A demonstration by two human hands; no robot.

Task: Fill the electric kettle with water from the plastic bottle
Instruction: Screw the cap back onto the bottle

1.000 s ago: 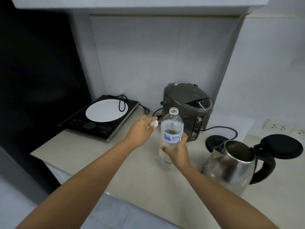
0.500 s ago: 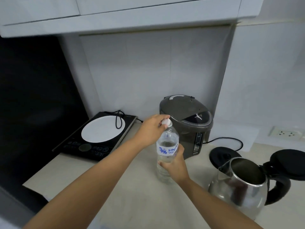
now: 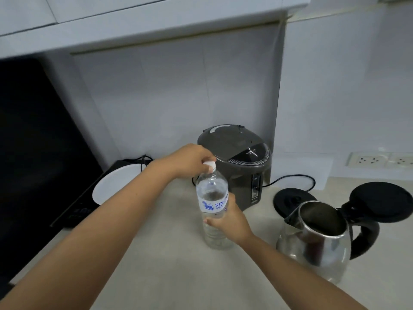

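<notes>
Working the cap (image 3: pixel 210 164): left hand (image 3: pixel 190 158) pinches it, right hand (image 3: pixel 228 220) grips the bottle (image 3: pixel 212 198) upright. Turning direction unclear. Kettle (image 3: pixel 317 238) stands open alongside, ready for pouring.

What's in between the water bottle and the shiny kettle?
In the head view, only bare countertop lies between the bottle and the kettle; the right hand wraps the bottle's kettle-facing side.
</notes>
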